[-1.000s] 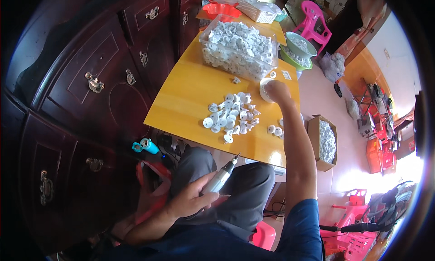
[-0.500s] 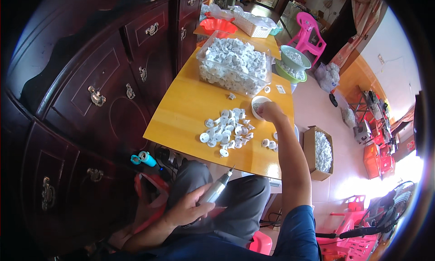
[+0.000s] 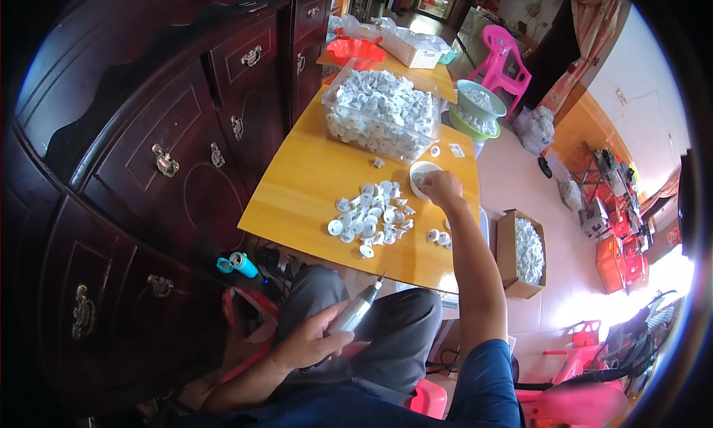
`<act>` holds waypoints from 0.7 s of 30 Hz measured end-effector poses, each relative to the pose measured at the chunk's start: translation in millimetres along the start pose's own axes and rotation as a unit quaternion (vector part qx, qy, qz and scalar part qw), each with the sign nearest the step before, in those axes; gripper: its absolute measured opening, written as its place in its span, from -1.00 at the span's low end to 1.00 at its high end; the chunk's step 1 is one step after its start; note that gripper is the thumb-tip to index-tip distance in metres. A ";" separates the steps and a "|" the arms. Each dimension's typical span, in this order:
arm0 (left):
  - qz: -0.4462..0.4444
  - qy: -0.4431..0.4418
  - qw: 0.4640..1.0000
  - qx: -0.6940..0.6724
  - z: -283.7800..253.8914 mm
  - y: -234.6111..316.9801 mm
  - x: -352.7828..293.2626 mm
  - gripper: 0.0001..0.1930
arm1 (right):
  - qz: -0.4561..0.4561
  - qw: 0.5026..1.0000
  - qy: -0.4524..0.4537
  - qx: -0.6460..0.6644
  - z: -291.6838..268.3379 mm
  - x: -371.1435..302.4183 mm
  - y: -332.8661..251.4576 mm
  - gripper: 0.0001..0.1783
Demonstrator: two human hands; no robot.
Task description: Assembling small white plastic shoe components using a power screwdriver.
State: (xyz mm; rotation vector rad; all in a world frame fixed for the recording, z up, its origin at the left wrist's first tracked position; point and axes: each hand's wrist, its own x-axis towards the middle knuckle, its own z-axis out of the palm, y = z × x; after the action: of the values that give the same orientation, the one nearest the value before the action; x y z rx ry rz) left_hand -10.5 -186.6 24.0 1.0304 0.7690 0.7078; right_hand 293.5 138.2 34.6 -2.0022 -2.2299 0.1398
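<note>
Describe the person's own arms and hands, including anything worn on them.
The left hand and right hand are both bare, with no gloves. A short, dark blue sleeve leaves the right forearm bare. The left forearm is bare too; its sleeve is hard to make out.

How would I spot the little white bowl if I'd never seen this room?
Find the yellow table, then the big clear tub heaped with white pieces. Beside the tub's near right corner sits the bowl. Unlike the rectangular, see-through tub, it is round, white and far smaller.
</note>
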 end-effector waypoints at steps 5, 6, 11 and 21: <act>-0.004 0.007 1.000 -0.004 0.2 -0.3 1.3 -0.36 | 0.006 1.000 0.021 -0.016 5.4 3.8 -4.1 -0.83; -0.001 0.009 1.000 -0.008 0.1 -0.1 1.2 -0.37 | 0.017 0.999 0.026 -0.020 5.6 3.7 -7.0 -0.82; 0.001 0.012 1.000 -0.003 0.0 4.0 -0.4 -0.37 | 0.018 1.000 0.009 -0.015 2.3 1.5 -7.8 -0.79; 0.030 0.025 0.999 -0.028 5.2 -3.5 2.8 -0.36 | -0.012 0.963 0.161 0.216 -10.2 -19.9 3.7 -0.83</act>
State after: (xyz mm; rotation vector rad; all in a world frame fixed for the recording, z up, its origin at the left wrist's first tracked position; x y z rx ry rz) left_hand -4.2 -188.0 21.8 0.9923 0.7588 0.8051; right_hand 300.9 118.6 43.3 -1.6317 -1.8309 0.2535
